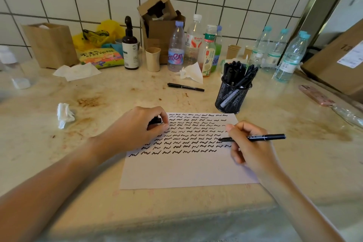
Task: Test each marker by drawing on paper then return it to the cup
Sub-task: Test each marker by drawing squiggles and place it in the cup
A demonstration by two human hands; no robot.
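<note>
The marker (255,137) lies nearly flat across the right edge of the paper (182,169), tip pointing left among the squiggles, at the end of a lower row. The right hand (249,145) pinches it near the tip, fingers curled round the barrel. The left hand (141,127) rests on the paper's upper left corner, fingers curled round a small dark piece, probably the cap (156,120), though most of it is hidden.

Step in hand, as judged: drawing the test mark. To do it well:
- Keep the left hand weighing on the paper so the sheet does not slide.
- Draw one short squiggle in line with the row, clear of neighbouring marks, so a faint line shows plainly.
- Lift the tip cleanly, then refit the cap before returning the marker.

The mesh cup (232,94) stands just beyond the paper's upper right corner, crowded with black markers. A loose marker (185,87) lies on the worktop (98,92) beyond the paper, left of the cup. Bottles (176,49) and boxes stand further beyond the paper, along the tiled wall.
</note>
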